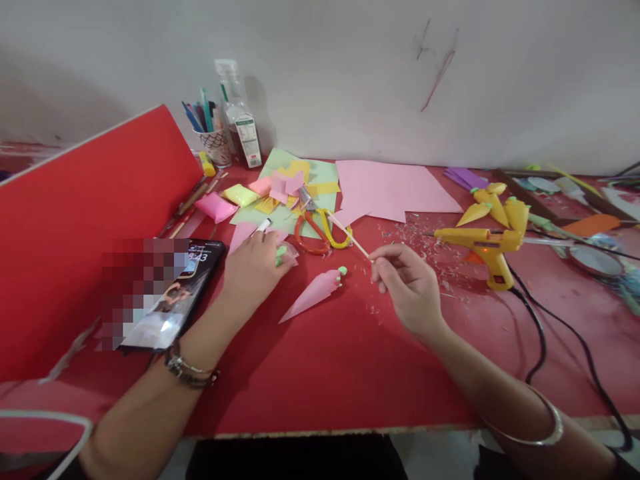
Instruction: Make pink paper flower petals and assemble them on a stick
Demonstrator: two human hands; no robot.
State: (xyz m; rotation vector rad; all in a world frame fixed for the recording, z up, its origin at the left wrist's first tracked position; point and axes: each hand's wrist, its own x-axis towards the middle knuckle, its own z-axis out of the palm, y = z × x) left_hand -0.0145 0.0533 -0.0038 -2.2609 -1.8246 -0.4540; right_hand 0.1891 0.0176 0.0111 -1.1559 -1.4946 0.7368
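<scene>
Your forearms [465, 373] sit nearest. Right hand [413, 287] pinches thin stick [350, 235]; left hand [251, 267] curls over pink-and-green piece [281, 254], can't tell if gripped. Pink cone [313, 293] between them looks done, yellow cones [494, 208] far right too; your covered piece likely unfinished.

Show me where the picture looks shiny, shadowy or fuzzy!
Head view: white glare on the phone; a soft shadow beside the bottle, on the wall; square blocks covering part of the phone; smeary clutter at far right.
</scene>
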